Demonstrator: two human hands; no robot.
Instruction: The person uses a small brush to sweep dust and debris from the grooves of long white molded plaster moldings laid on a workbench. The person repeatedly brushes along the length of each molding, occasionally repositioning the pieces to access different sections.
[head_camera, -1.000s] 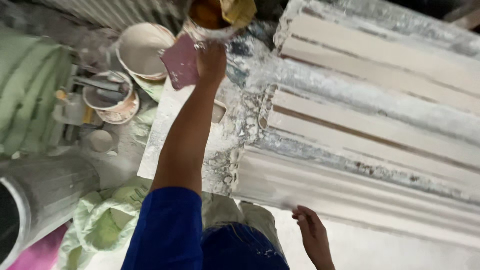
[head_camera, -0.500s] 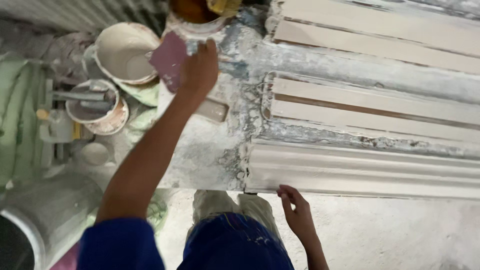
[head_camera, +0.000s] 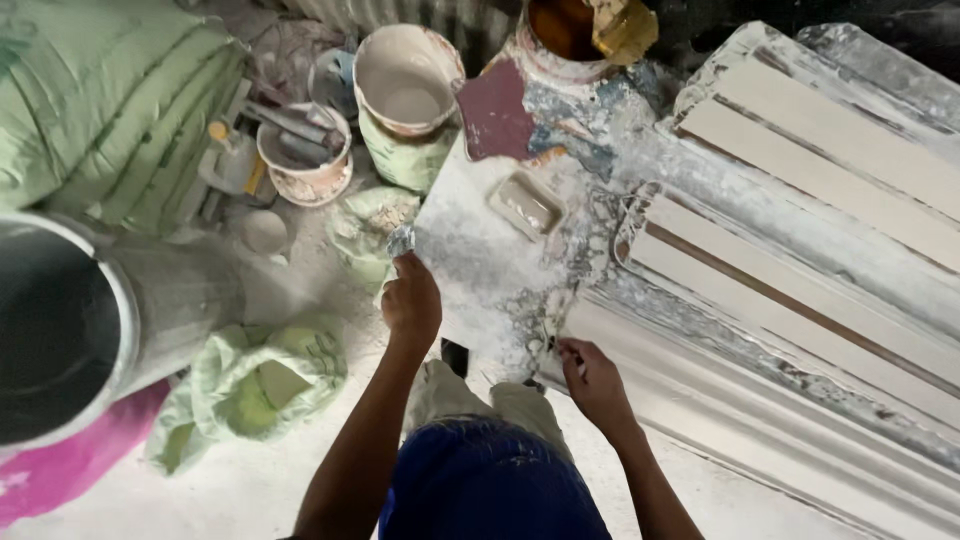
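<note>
My left hand (head_camera: 410, 300) is closed around a small grey-white lump (head_camera: 400, 240) at the left edge of a plaster-dusted board (head_camera: 480, 270). With its fingers curled, my right hand (head_camera: 592, 378) grips the near end of a long white moulding (head_camera: 760, 420), at the corner where it meets the board. A small rectangular dish (head_camera: 525, 203) lies on the board beyond both hands. A dark red scrap (head_camera: 495, 115) lies at the board's far end, below a tin of brown liquid (head_camera: 565, 30).
Long plaster-crusted moulds (head_camera: 800, 250) fill the right side. On the left are a white bucket (head_camera: 405, 70), a bowl of tools (head_camera: 300, 150), stacked green sacks (head_camera: 100, 110), a grey drum (head_camera: 60, 320), a crumpled green bag (head_camera: 260, 370) and a pink sheet (head_camera: 50, 470).
My left hand pulled back from the red scrap near the tin to the board's near left edge and now holds a small lump. My right hand's fingers curled onto the moulding's end.
</note>
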